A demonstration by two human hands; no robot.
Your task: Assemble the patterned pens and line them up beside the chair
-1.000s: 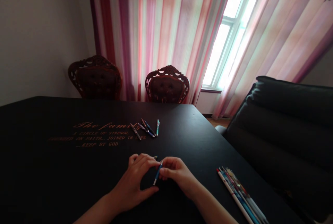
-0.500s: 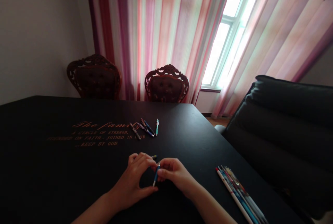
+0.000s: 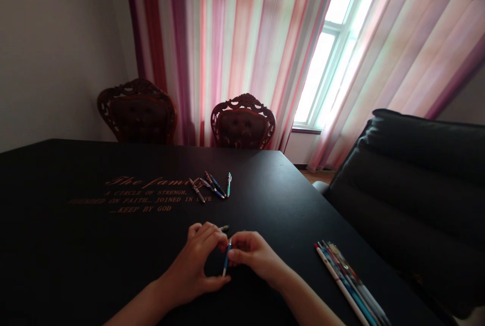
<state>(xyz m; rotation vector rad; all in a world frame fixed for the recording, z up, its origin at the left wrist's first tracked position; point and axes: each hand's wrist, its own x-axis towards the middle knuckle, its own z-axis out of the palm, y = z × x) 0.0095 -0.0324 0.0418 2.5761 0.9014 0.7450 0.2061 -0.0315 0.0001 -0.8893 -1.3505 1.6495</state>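
A short blue pen part with a pale tip (image 3: pixel 227 260) is held upright-tilted between my two hands, low over the black table. My left hand (image 3: pixel 195 260) spans it lengthwise, fingers at its upper end and thumb at its lower tip. Thumb and fingers of my right hand (image 3: pixel 257 255) pinch it from the side. Past the left fingertips pokes the end of another pen (image 3: pixel 225 228); whether it lies on the table or is in that hand I cannot tell.
Farther back on the black table (image 3: pixel 125 245) lie a dark pen (image 3: pixel 197 190), several crossed pens (image 3: pixel 214 184) and a teal pen (image 3: pixel 229 184). A row of pens (image 3: pixel 348 283) sits at right. Two carved chairs (image 3: pixel 242 124) stand beyond; a black leather seat (image 3: pixel 413 199) flanks the right edge.
The blue pen part has tipped slightly and its lower tip sits a little lower, against the left thumb. Both hands stay nearly in place.
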